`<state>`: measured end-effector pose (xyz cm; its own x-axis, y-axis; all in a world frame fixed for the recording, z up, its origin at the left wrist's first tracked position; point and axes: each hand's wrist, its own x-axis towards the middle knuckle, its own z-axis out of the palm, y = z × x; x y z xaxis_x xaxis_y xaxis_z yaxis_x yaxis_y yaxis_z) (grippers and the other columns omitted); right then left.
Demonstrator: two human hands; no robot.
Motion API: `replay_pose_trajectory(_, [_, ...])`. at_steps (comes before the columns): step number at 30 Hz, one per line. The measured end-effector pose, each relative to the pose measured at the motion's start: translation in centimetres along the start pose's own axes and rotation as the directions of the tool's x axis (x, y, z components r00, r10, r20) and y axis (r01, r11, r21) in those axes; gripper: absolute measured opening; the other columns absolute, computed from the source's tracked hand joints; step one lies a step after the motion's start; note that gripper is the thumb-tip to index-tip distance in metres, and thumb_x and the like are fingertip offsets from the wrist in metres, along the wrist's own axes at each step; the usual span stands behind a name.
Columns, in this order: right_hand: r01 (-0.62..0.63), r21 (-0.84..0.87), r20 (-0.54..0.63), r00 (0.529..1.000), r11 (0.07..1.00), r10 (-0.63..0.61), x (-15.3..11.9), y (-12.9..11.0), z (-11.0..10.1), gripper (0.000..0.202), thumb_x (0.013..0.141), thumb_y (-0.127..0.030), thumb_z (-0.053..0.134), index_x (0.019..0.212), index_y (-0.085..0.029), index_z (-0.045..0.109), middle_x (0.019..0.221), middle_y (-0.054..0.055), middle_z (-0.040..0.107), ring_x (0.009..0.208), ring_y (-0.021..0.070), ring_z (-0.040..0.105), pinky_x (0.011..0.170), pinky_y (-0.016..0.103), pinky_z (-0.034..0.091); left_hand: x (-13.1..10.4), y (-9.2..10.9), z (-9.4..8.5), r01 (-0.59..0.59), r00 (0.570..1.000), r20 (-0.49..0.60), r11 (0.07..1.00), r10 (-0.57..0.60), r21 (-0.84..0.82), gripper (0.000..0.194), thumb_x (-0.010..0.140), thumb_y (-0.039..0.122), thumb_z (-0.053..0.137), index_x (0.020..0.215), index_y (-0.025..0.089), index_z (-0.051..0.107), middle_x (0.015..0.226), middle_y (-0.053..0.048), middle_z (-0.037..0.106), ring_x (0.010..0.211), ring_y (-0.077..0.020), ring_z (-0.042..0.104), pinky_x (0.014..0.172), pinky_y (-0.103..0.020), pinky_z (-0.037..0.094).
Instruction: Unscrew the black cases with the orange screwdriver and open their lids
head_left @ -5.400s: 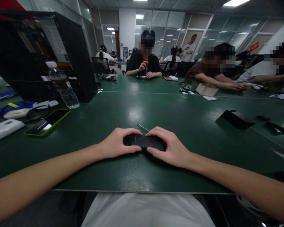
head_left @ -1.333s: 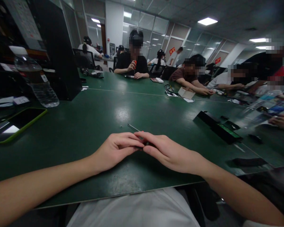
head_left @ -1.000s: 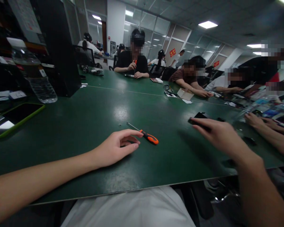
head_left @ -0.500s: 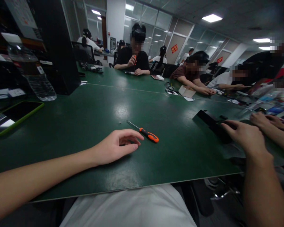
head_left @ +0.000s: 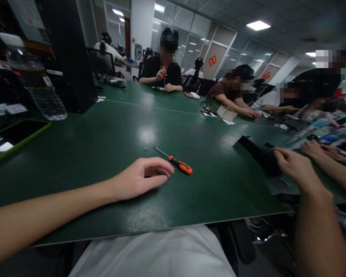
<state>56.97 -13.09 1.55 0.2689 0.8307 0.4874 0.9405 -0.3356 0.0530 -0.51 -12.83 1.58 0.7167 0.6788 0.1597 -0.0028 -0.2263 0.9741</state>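
Observation:
On the green table lies a screwdriver [head_left: 181, 165] with an orange and black handle, its thin metal shaft pointing away to the left. Just left of the handle, my left hand [head_left: 145, 176] rests on the tabletop, fingers loosely curved and apart from the thumb, holding nothing. Over at the right, my right hand [head_left: 295, 169] is at the near right side of a black box-like object [head_left: 255, 152] with a raised flap. Its thumb and fingers are pinched together there. What lies between the fingertips is too dark to make out.
A phone [head_left: 20, 132] in a green case and a plastic bottle [head_left: 37, 82] stand left, beside a black cabinet [head_left: 72, 57]. Across the table [head_left: 103, 142] are cables [head_left: 206, 107] and a small open carton [head_left: 227, 112]. A co-worker's hands [head_left: 314, 148] are close beyond my right hand.
My right hand has turned slightly, and its fingers have drawn together at the black object. The left hand and the screwdriver stay in place; the view has shifted a little.

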Motion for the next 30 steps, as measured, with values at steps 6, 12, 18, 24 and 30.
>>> replay_pose_trajectory(6, [0.047, 0.126, -0.026, 0.999, 0.991, -0.044, 2.5, 0.9, -2.9, 0.045, 0.081, -0.049, 0.044, 0.098, -0.019, 0.074, 0.105, 0.013, 0.076, 0.089, 0.0282, 0.069, 0.078, 0.037, 0.051, -0.1, 0.2, -0.1, 0.0, 1.0, 0.008, 1.0, 0.0, 0.014, 0.017, 0.09, 0.022, 0.065, 0.104, 0.014, 0.07, 0.115, -0.009, 0.07, 0.108, -0.0213, 0.067, 0.1, -0.037, 0.052])
replay_pose_trajectory(12, [0.164, 0.166, 0.074, 0.981, 0.972, -0.178, 2.7, 0.7, -1.2, 0.035, 0.08, -0.047, 0.051, 0.084, -0.02, 0.072, 0.098, 0.011, 0.076, 0.089, 0.0263, 0.069, 0.077, 0.033, 0.051, 0.0, 0.4, -0.1, -0.003, 1.0, 0.017, 0.999, 0.002, 0.05, 0.014, 0.09, 0.024, 0.064, 0.098, 0.015, 0.072, 0.116, -0.01, 0.07, 0.114, -0.0237, 0.065, 0.101, -0.037, 0.052])
replay_pose_trajectory(18, [0.223, 0.121, 0.061, 0.971, 0.967, -0.231, 1.8, 0.8, 0.4, 0.044, 0.083, -0.047, 0.043, 0.093, -0.016, 0.073, 0.111, 0.017, 0.073, 0.1, 0.0282, 0.068, 0.087, 0.036, 0.051, 0.0, 0.5, -0.2, -0.02, 1.0, 0.014, 0.998, 0.019, 0.066, 0.014, 0.091, 0.024, 0.065, 0.097, 0.015, 0.072, 0.118, -0.01, 0.07, 0.115, -0.0236, 0.065, 0.102, -0.037, 0.052])
replay_pose_trajectory(24, [0.183, 0.051, 0.106, 0.977, 0.982, -0.187, 1.9, 1.3, 0.6, 0.044, 0.08, -0.048, 0.045, 0.085, -0.016, 0.074, 0.085, 0.017, 0.074, 0.076, 0.0299, 0.067, 0.067, 0.039, 0.049, 0.0, 0.4, -0.2, -0.026, 0.999, 0.025, 0.997, 0.024, 0.076, 0.013, 0.091, 0.023, 0.063, 0.096, 0.015, 0.072, 0.119, -0.009, 0.069, 0.113, -0.022, 0.065, 0.101, -0.035, 0.052])
replay_pose_trajectory(30, [0.209, 0.116, 0.082, 0.972, 0.971, -0.219, 2.4, 1.1, -1.2, 0.04, 0.079, -0.048, 0.048, 0.089, -0.018, 0.073, 0.108, 0.015, 0.075, 0.097, 0.029, 0.068, 0.086, 0.037, 0.05, 0.0, 0.5, -0.2, -0.018, 1.0, 0.021, 0.997, 0.017, 0.076, 0.013, 0.091, 0.024, 0.064, 0.095, 0.015, 0.072, 0.119, -0.009, 0.07, 0.112, -0.0222, 0.065, 0.101, -0.035, 0.052])
